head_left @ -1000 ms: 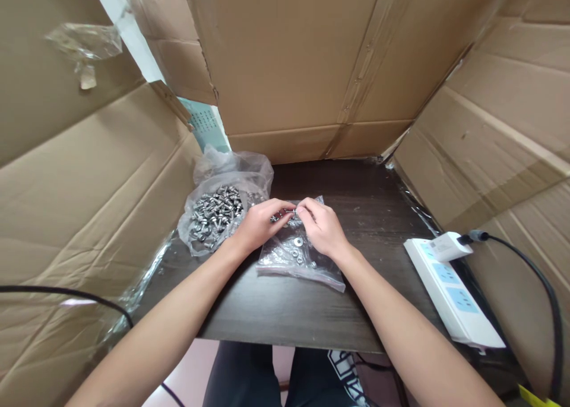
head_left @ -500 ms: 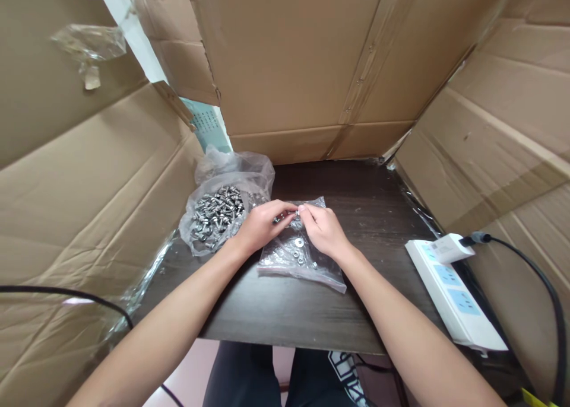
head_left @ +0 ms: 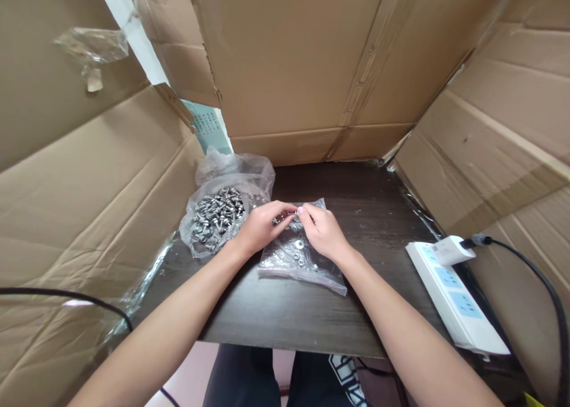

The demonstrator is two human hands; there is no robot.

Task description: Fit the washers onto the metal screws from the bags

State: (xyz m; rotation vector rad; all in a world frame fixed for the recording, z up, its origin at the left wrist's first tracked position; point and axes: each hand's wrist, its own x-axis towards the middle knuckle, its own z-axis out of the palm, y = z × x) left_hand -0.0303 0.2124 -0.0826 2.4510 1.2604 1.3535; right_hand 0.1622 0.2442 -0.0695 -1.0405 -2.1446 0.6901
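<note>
My left hand (head_left: 263, 222) and my right hand (head_left: 319, 228) meet at the fingertips over a clear zip bag (head_left: 285, 266). Both are closed in a pinch on a small shiny metal fastener (head_left: 296, 214), mostly covered by the fingers; its exact kind is hard to make out. On the bag, below the hands, lie a flat washer (head_left: 300, 244) and several nuts (head_left: 301, 263). Beside my left wrist, an open plastic bag (head_left: 202, 184) is full of metal bolts (head_left: 220, 211).
A white power strip (head_left: 458, 297) with a plugged-in adapter (head_left: 454, 250) lies at the right of the dark wooden table (head_left: 285, 321). Cardboard walls (head_left: 303, 63) enclose the back and both sides. A black cable (head_left: 66, 293) runs along the left.
Both hands stay together in nearly the same place, with only slight finger movement at the fastener. The whole view has shifted slightly.
</note>
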